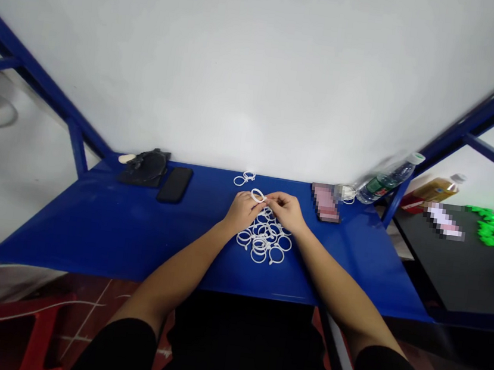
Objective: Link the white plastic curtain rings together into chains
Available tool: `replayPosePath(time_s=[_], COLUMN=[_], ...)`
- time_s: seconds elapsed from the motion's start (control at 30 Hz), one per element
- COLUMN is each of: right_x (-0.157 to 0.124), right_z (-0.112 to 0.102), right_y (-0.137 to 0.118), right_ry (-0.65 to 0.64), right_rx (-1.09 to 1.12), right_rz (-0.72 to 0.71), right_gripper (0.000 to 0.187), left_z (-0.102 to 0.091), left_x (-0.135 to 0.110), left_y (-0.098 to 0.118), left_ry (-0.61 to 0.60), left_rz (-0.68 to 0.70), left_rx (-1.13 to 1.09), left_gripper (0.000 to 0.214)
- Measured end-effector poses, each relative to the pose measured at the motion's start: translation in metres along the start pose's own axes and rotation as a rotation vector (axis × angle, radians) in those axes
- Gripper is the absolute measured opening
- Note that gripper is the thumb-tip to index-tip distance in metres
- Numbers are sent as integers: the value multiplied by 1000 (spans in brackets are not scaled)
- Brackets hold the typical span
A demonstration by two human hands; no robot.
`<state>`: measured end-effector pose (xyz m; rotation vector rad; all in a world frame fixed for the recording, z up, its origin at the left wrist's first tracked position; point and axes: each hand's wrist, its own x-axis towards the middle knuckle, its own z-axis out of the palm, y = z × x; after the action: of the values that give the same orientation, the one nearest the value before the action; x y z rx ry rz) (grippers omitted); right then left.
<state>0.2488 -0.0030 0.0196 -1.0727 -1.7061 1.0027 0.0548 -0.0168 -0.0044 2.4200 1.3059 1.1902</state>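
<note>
Between my two hands, above the blue tabletop [141, 238], is a white ring [254, 196]. My left hand [240, 213] is closed on its left side, thumb pointing inward. Fingers of my right hand [286, 210] pinch at the ring's right side, close to my left fingertips. Just below both hands lies a loose pile of white rings [265, 238], several with a small knob on the rim; my hands cover part of the pile. Farther back, near the wall, rests a small group of white rings [245, 178] apart from the pile.
A black phone [175, 184] and a dark folded item [145, 166] lie at the left. On the right are a blurred-out phone [326, 203], a white cable [346, 192] and a leaning clear bottle [387, 179]. Blue frame bars [78, 149] flank the tabletop.
</note>
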Motion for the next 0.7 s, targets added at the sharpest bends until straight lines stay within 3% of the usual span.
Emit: replayPosePath(time_s=[0.1, 0.4, 0.7], right_x=[-10, -18, -20], right_z=[4, -3, 0], right_y=[0, 6, 4], right_ry=[11, 44, 56], right_rx=[33, -258, -338], right_rz=[-53, -240, -277], right_gripper=[34, 23, 20], left_z=[-3, -4, -1], left_x=[-1, 0, 3], left_y=[3, 2, -1], left_ry=[14, -82, -37], left_rz=[43, 142, 148], left_rx=[16, 95, 85], left_gripper=[27, 29, 25])
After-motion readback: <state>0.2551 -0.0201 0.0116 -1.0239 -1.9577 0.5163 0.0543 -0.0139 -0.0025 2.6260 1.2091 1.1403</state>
